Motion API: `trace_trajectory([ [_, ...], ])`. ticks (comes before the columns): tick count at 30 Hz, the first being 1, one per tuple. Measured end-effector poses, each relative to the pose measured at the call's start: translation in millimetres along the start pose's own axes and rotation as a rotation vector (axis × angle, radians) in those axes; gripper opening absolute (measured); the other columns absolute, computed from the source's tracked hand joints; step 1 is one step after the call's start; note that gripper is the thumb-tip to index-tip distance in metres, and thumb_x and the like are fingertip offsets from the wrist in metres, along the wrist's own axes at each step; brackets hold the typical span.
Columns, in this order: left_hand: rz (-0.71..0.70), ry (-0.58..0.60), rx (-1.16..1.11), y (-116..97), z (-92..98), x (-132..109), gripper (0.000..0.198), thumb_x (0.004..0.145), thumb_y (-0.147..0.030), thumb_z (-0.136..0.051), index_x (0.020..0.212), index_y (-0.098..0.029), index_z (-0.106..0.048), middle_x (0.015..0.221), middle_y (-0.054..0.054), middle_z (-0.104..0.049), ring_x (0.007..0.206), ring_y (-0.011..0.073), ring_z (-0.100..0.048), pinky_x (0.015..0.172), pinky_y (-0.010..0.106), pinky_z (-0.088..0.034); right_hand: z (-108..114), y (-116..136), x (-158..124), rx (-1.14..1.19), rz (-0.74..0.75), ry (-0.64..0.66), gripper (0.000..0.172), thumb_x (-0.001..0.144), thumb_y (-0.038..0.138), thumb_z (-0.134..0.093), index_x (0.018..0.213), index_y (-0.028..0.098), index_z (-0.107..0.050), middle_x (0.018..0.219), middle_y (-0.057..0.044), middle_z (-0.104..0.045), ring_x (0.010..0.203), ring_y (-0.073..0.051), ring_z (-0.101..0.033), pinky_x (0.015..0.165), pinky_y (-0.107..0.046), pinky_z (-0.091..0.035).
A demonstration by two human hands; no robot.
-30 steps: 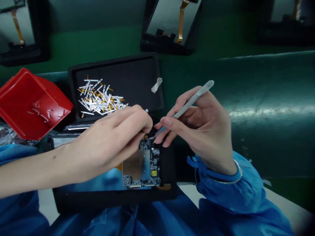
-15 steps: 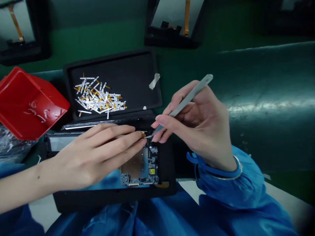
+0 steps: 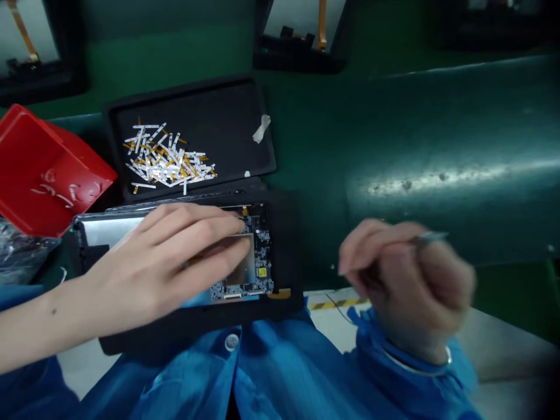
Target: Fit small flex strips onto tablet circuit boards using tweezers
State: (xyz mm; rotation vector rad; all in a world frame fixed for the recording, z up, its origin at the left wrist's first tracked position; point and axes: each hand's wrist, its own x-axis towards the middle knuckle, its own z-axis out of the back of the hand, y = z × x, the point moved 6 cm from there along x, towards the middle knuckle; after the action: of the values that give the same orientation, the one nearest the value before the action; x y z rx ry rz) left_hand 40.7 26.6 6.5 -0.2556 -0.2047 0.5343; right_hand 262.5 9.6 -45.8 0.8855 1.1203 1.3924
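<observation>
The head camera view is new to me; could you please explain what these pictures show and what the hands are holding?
This view comes from a camera worn on a person's head, looking forward and down at their own two bare hands. The left hand lies over a circuit board set in a black holder. The right hand, blurred in this picture, holds metal tweezers off to the side of the board. Beyond the hands, a black tray carries a pile of thin white-and-orange strips, and a red plastic bin sits to the left. The person wears a blue smock.
</observation>
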Motion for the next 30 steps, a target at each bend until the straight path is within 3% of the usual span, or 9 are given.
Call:
trace_trajectory([
  [2,-0.028,-0.048,-0.007,-12,-3.7,5,0.02,0.098,-0.015,-0.043,0.11,-0.016,-0.06,0.109,0.01,-0.064,0.099,0.024,-0.059,0.087,0.04,-0.05,-6,1,-16,-0.065,-0.003,-0.04,0.034,0.079,0.048,-0.077,0.099,0.024,-0.064,0.074,-0.001,-0.061,0.064,-0.016,-0.063,0.047,-0.027,-0.052],
  [5,-0.033,0.016,-0.037,-26,-16.9,14,0.01,0.096,-0.025,-0.053,0.093,-0.015,-0.057,0.091,0.007,-0.06,0.08,0.0217,-0.054,0.071,0.037,-0.048,-21,4,-35,-0.151,0.009,-0.093,0.028,0.079,0.04,-0.078,0.096,0.022,-0.066,0.075,-0.001,-0.061,0.061,-0.014,-0.06,0.046,-0.026,-0.05],
  [10,-0.023,0.105,-0.072,-31,-28.2,23,0.009,0.093,-0.021,-0.057,0.091,-0.016,-0.049,0.093,0.008,-0.056,0.082,0.0225,-0.05,0.069,0.035,-0.042,-36,4,-58,-0.222,0.1,-0.168,0.017,0.083,0.019,-0.075,0.095,0.02,-0.064,0.077,0.0,-0.057,0.054,-0.008,-0.05,0.044,-0.021,-0.046],
  [16,-0.024,0.131,-0.146,-29,-27.2,24,0.009,0.095,-0.018,-0.053,0.089,-0.017,-0.046,0.092,0.007,-0.053,0.082,0.0218,-0.046,0.07,0.034,-0.036,-47,8,-64,-0.203,0.295,-0.218,0.021,0.082,0.006,-0.072,0.097,0.019,-0.066,0.084,-0.001,-0.062,0.066,-0.01,-0.056,0.052,-0.024,-0.05],
  [22,-0.042,0.165,-0.2,-26,-31.6,23,0.007,0.097,-0.02,-0.05,0.091,-0.018,-0.048,0.094,0.005,-0.053,0.083,0.0208,-0.046,0.071,0.035,-0.034,-60,15,-78,-0.484,0.643,-0.341,0.025,0.079,0.004,-0.074,0.099,0.019,-0.073,0.085,-0.002,-0.068,0.073,-0.014,-0.059,0.06,-0.027,-0.054],
  [27,-0.095,0.168,-0.164,-26,-33.5,23,0.012,0.098,-0.021,-0.047,0.087,-0.018,-0.052,0.093,0.006,-0.052,0.083,0.0217,-0.045,0.067,0.035,-0.032,-64,18,-81,-0.636,0.816,-0.256,0.014,0.083,0.006,-0.071,0.096,0.012,-0.074,0.082,-0.003,-0.068,0.069,-0.012,-0.058,0.058,-0.025,-0.054],
  [30,-0.076,0.153,-0.256,-23,-28.7,23,0.015,0.1,-0.021,-0.047,0.086,-0.018,-0.054,0.089,0.003,-0.052,0.08,0.0182,-0.046,0.068,0.033,-0.035,-65,20,-81,-0.696,0.9,-0.264,0.01,0.082,0.009,-0.073,0.092,0.011,-0.074,0.08,-0.002,-0.068,0.064,-0.011,-0.056,0.052,-0.026,-0.051],
])
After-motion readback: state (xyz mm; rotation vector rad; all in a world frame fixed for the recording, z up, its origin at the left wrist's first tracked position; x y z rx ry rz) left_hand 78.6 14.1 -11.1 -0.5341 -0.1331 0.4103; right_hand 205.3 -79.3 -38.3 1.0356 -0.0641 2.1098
